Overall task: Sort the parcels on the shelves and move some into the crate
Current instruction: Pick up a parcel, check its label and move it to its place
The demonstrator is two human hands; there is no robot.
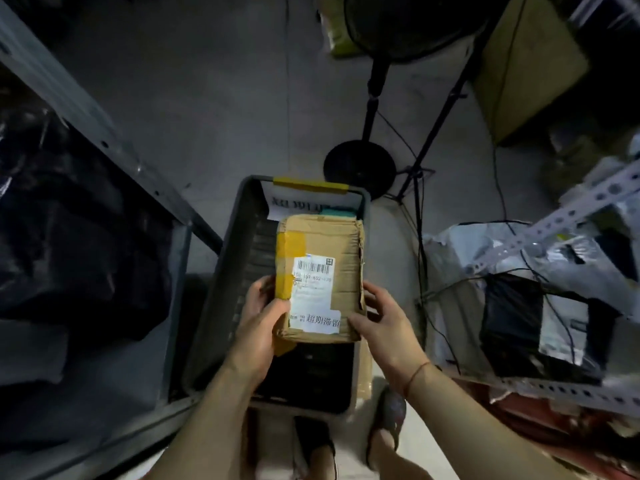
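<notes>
A brown cardboard parcel [325, 247] with yellow tape and a white barcode label hangs over the grey crate [228, 271] on the floor. My left hand [258, 327] grips its near left edge, thumb on top. My right hand [379, 318] holds the near right edge, fingers curled round the side. Inside the crate lie a dark parcel [308, 375] near me and a teal item [337, 212] at the far end. A white sign with printed characters [294, 202] stands against the crate's far wall.
A metal shelf [86, 112] with black bagged parcels [69, 237] stands on the left. On the right, a perforated white rack [554, 220] holds plastic-wrapped and black parcels. A fan stand base [359, 168], cables and a large cardboard box [526, 71] sit beyond the crate. My feet are below.
</notes>
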